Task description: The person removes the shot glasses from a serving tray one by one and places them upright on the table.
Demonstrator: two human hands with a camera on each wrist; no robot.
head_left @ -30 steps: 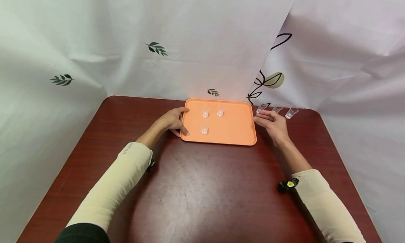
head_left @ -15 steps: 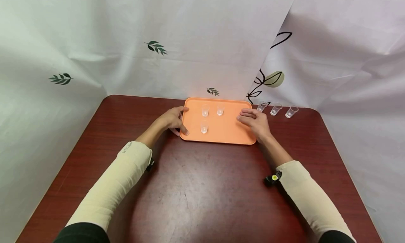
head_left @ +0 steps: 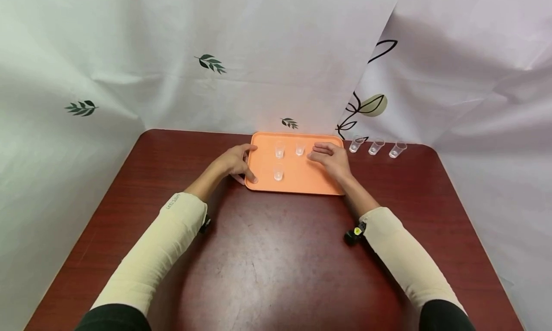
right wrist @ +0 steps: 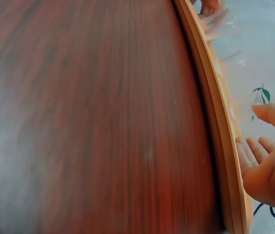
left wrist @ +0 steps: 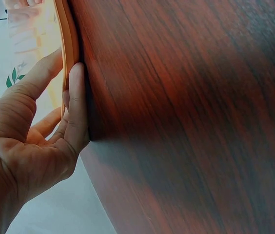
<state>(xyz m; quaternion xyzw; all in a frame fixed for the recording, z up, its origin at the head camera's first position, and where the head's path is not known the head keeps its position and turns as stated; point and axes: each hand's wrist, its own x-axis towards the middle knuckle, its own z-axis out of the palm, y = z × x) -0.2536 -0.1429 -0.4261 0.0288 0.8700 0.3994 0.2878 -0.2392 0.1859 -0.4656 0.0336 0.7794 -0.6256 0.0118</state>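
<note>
An orange tray [head_left: 302,180] lies near the table's back edge with three small clear cups on it: a back-left cup [head_left: 279,150], a back-right cup [head_left: 300,149] and a front cup [head_left: 278,173]. My left hand [head_left: 235,162] grips the tray's left end; the left wrist view shows the fingers on both sides of the tray edge [left wrist: 69,46]. Over the tray's right part hovers my right hand [head_left: 334,161], its fingertips close beside the back-right cup. In the right wrist view its thumb and fingers [right wrist: 259,151] are spread apart, holding nothing.
Three more small clear cups [head_left: 376,147] stand in a row right of the tray at the table's back edge. White cloth [head_left: 258,58] with leaf prints hangs behind the dark red-brown table [head_left: 276,254].
My right hand has moved left, from beside the cups right of the tray to above the tray near the back-right cup. The left hand, tray and cups have stayed in place.
</note>
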